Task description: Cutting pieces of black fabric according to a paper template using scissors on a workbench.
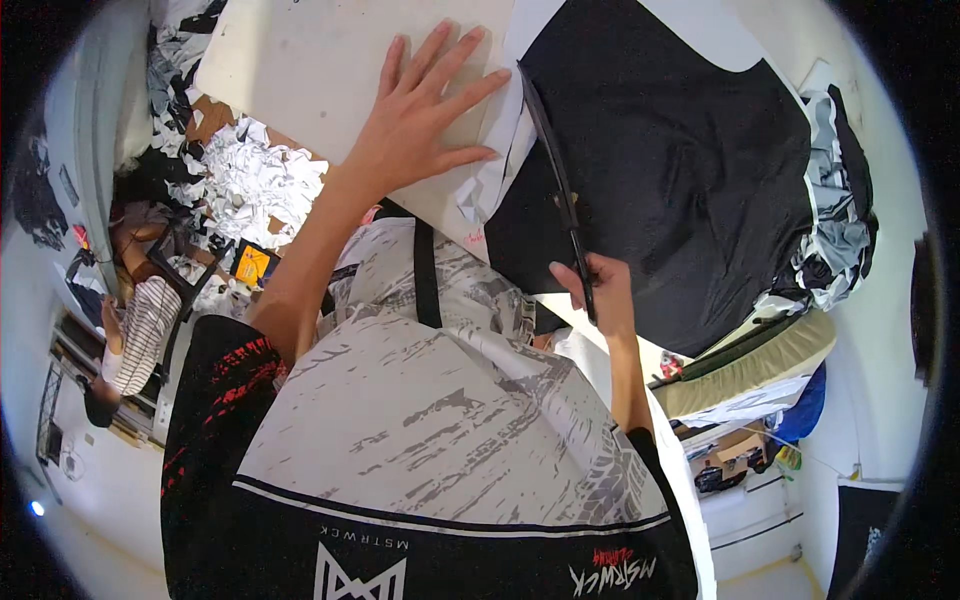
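Note:
My left hand [425,115] lies flat on the pale tabletop [300,60], fingers spread, its fingertips near a white sheet edge. My right hand [603,290] is closed around the lower end of a long dark tool that looks like scissors [560,180]. The tool points away from me, its tip at the left edge of a large black fabric piece [680,190]. That fabric lies on the table with a curved cutout at its far edge. White material [510,130] shows between the tool and my left hand.
White scraps [250,180] are heaped to the left, below the table. Another person [145,320] in striped clothing sits at far left. Crumpled grey and black fabric [840,220] lies along the table's right edge, beside a beige padded board [760,370].

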A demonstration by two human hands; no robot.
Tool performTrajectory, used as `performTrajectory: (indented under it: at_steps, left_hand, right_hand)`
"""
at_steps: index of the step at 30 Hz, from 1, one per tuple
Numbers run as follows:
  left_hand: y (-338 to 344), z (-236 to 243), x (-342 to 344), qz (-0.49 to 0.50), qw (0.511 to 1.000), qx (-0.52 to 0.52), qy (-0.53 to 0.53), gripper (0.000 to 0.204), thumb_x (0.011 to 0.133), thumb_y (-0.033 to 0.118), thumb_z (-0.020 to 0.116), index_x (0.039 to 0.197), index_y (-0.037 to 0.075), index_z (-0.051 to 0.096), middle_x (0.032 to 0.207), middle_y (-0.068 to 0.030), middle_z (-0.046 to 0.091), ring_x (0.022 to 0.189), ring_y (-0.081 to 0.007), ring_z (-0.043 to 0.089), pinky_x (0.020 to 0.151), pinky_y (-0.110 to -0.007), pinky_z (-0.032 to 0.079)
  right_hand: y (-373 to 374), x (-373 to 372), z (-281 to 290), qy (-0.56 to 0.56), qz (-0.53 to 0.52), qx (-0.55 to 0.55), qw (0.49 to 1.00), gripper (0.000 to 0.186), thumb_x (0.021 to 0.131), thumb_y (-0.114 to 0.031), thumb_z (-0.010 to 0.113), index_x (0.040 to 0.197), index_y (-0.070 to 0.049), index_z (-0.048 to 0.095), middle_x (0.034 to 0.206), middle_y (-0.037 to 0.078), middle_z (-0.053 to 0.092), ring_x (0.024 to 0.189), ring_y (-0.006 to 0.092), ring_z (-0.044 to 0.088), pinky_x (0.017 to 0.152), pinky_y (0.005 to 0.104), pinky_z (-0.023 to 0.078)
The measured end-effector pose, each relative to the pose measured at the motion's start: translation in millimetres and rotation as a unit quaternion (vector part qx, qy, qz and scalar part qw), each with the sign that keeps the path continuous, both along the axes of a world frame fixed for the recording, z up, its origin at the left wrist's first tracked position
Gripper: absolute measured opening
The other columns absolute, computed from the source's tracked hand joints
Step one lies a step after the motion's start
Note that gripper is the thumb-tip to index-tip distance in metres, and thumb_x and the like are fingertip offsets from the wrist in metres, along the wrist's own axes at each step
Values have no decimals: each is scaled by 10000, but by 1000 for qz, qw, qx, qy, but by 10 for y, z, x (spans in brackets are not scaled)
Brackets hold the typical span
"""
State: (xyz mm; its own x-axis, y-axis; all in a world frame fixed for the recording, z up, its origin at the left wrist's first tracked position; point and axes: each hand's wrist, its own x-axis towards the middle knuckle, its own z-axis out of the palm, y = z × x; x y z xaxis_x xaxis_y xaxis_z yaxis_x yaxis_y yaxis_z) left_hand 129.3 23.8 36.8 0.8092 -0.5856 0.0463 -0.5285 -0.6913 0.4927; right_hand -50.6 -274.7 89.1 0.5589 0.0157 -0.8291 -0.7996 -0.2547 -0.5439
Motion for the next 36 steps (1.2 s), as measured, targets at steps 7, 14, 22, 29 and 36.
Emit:
performTrajectory:
  at_steps: [7,14,22,29,36]
  left_hand:
    - [112,0,7,-1,1000,-7,18,837,789,543,856,1539,328,556,1728,-68,302,1609,-326,226,1287,-604,137]
    - [163,2,373,-6,998,-64,-20,569,879,435,820,1405,291,660,1648,-95,428,1551,-325,351,1266,-546,245]
    - [-191,-52,937,-246,964,-23,-93,422,952,288,752,1365,229,689,1614,-58,478,1536,-301,382,1255,-555,267]
    - [-361,27,701,-285,953,-11,-104,430,970,303,725,1392,246,667,1630,-60,458,1544,-299,372,1262,-580,245]
    - [-515,95,550,-279,957,-11,-71,460,963,261,729,1416,278,655,1660,-72,423,1556,-318,351,1260,-585,244]
  right_hand:
    - [3,258,49,-23,75,-62,995,467,881,-260,891,618,-34,578,521,-9,486,477,60,406,473,278,301]
    - [348,56,314,-196,74,-271,940,573,776,-306,962,659,46,525,547,90,409,567,98,332,487,341,289]
    - [905,-596,164,51,-88,-21,995,296,938,-295,831,907,-12,747,665,37,628,652,73,549,617,262,444]
    - [1498,-927,-127,19,-367,133,921,342,917,-296,848,813,-13,686,673,-5,622,568,76,556,512,260,400]
    - [1656,-749,-84,29,-390,146,909,240,1010,-251,739,936,-27,692,679,-11,610,591,87,567,562,259,425]
